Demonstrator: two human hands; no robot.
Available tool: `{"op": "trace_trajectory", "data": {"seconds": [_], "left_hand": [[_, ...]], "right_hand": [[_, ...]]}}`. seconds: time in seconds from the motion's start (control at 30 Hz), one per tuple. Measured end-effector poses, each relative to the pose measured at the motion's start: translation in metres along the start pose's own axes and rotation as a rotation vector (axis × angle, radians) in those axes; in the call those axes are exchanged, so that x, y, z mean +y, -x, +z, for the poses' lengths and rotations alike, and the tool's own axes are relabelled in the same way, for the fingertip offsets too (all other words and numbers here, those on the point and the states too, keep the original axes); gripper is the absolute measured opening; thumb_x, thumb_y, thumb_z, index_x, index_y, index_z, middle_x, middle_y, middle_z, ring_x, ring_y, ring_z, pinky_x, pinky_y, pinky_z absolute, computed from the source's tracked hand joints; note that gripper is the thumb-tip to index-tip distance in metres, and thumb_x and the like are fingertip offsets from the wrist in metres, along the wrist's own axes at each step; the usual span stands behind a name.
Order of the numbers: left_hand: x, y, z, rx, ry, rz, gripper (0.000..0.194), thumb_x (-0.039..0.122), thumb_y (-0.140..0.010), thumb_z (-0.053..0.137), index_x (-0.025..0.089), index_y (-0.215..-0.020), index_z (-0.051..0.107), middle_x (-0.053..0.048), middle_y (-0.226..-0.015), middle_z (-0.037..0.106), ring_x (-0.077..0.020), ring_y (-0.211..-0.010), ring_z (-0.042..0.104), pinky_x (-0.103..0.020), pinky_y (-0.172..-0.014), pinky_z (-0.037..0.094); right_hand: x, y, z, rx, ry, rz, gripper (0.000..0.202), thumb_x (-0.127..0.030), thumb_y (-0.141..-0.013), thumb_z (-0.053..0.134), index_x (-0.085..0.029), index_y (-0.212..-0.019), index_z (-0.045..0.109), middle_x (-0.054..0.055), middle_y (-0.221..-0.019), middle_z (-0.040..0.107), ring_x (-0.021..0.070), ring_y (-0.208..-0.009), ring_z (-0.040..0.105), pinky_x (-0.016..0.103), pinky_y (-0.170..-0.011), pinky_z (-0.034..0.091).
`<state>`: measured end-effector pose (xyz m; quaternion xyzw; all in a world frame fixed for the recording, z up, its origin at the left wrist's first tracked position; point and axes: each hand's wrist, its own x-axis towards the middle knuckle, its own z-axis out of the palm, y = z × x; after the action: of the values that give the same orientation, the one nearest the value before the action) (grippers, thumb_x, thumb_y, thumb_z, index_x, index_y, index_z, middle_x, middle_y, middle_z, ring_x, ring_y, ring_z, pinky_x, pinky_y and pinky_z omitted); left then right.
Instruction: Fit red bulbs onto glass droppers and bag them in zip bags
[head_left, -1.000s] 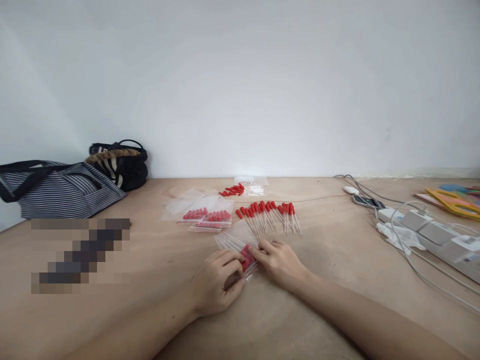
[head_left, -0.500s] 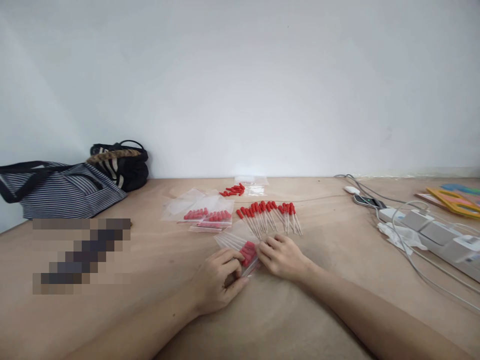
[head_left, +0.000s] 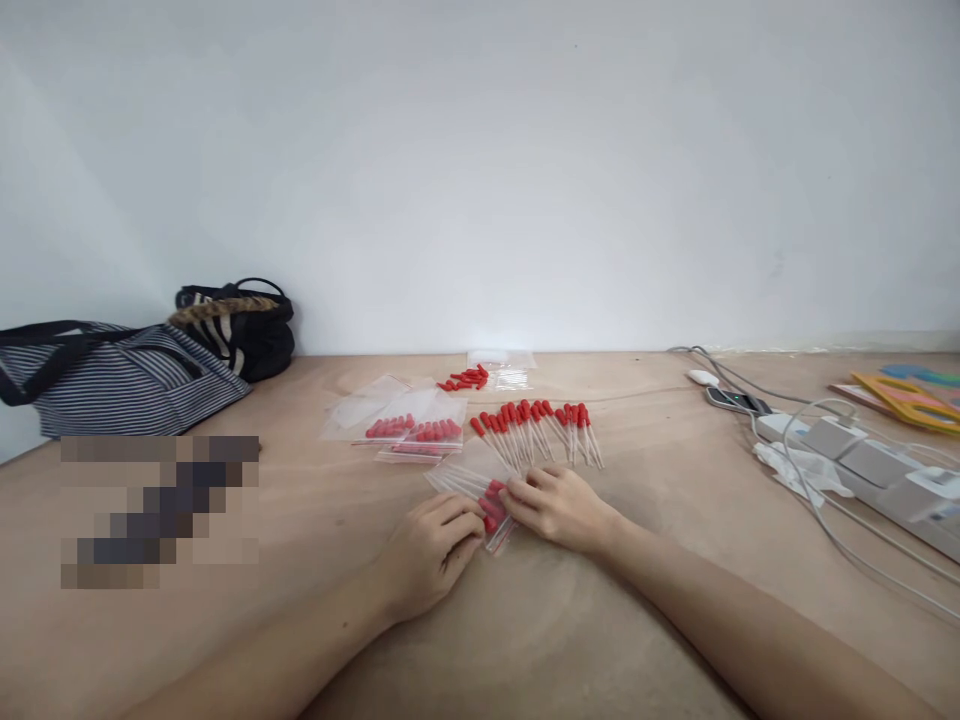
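A clear zip bag [head_left: 466, 478] holding several red-capped droppers lies on the table between my hands. My left hand [head_left: 436, 548] has its fingers closed on the bag's lower left side, by the red caps. From the right, my right hand [head_left: 559, 508] presses closed fingertips on the bag's other side, covering part of the caps. Just beyond are loose red-capped droppers [head_left: 534, 425], spread in a fan. Filled bags [head_left: 420, 440] overlap to their left. Farther back sit loose red caps [head_left: 465, 378] beside clear tubes [head_left: 512, 378] on plastic.
A striped bag [head_left: 135, 385] and a black bag [head_left: 259, 335] stand at the left, behind a pixelated dark patch. On the right are a power strip [head_left: 780, 428] with plugs and cables, a crumpled tissue [head_left: 802, 468], a small dark device [head_left: 731, 400] and yellow items [head_left: 907, 400].
My right fingers have shifted slightly left over the red caps. The left thumb has drawn in toward the other fingers. The bag's sealed edge shows more between my hands.
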<state>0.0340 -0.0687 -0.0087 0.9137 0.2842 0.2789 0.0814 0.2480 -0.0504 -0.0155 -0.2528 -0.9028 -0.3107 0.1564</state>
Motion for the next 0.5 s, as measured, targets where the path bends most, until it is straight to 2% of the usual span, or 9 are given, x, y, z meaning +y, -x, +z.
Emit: {"op": "trace_trajectory", "data": {"seconds": [0.13, 0.23, 0.33, 0.5], "left_hand": [[0.0, 0.0002, -0.0006, -0.007, 0.023, -0.033, 0.017, 0.012, -0.083, 0.042, 0.02, -0.076, 0.055, -0.003, -0.087, 0.063, -0.0169, -0.083, 0.056, -0.03, -0.074, 0.045], [0.0012, -0.0009, -0.0032, -0.013, 0.05, -0.054, 0.018, 0.012, -0.083, 0.04, 0.02, -0.074, 0.053, -0.004, -0.086, 0.062, -0.0172, -0.083, 0.056, -0.03, -0.074, 0.045], [0.0027, -0.0027, -0.0057, -0.035, 0.071, -0.072, 0.019, 0.01, -0.082, 0.038, 0.019, -0.072, 0.051, -0.004, -0.083, 0.06, -0.0176, -0.082, 0.055, -0.031, -0.073, 0.045], [0.0006, -0.0034, -0.0032, -0.041, 0.093, -0.074, 0.017, 0.009, -0.081, 0.038, 0.019, -0.071, 0.048, -0.003, -0.083, 0.059, -0.0176, -0.081, 0.053, -0.031, -0.073, 0.044]], "right_hand": [[0.0025, 0.0024, 0.0071, 0.014, -0.08, 0.035, 0.022, -0.017, -0.09, 0.037, -0.016, -0.091, 0.06, 0.004, -0.078, 0.06, 0.0116, -0.064, 0.049, 0.026, -0.051, 0.032], [0.0038, 0.0024, 0.0064, -0.003, -0.129, 0.124, 0.02, -0.018, -0.089, 0.04, -0.018, -0.099, 0.057, 0.003, -0.078, 0.059, 0.0118, -0.067, 0.05, 0.025, -0.051, 0.032], [0.003, 0.0001, 0.0019, -0.039, -0.087, 0.075, 0.023, -0.02, -0.09, 0.039, -0.021, -0.107, 0.054, 0.003, -0.086, 0.06, 0.0117, -0.069, 0.05, 0.025, -0.051, 0.033], [0.0021, -0.0032, 0.0022, -0.071, 0.009, 0.03, 0.024, -0.019, -0.091, 0.035, -0.018, -0.105, 0.054, 0.005, -0.091, 0.061, 0.0111, -0.064, 0.05, 0.025, -0.046, 0.031]]}}
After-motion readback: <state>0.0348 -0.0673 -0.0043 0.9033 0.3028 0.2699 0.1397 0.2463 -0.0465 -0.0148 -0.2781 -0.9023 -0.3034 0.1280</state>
